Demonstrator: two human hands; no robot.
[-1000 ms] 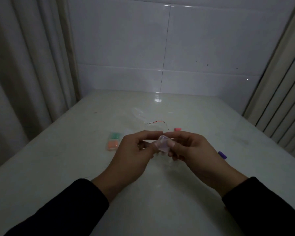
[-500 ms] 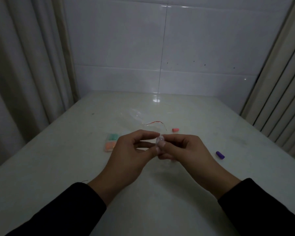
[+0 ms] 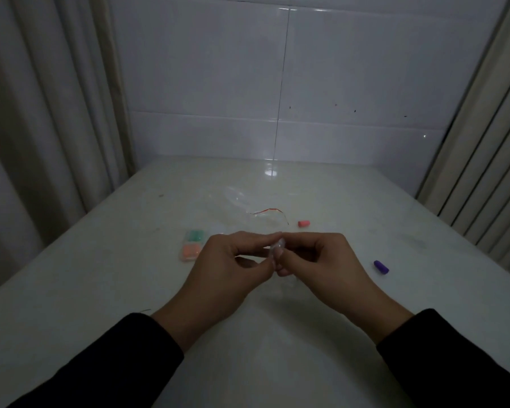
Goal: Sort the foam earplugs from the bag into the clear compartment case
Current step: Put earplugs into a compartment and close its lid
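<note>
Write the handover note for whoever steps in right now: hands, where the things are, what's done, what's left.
Left hand and right hand: both pinch a small clear case held above the table; whether it is open I cannot tell.
Another clear case lies left of the hands, with green and orange earplugs in it.
Clear bag with its red strip lies behind the hands.
Loose: pink earplug right of the bag, purple earplug right of the right hand.
Done: green and orange are stowed.
Left: case the pink and purple ones.
</note>
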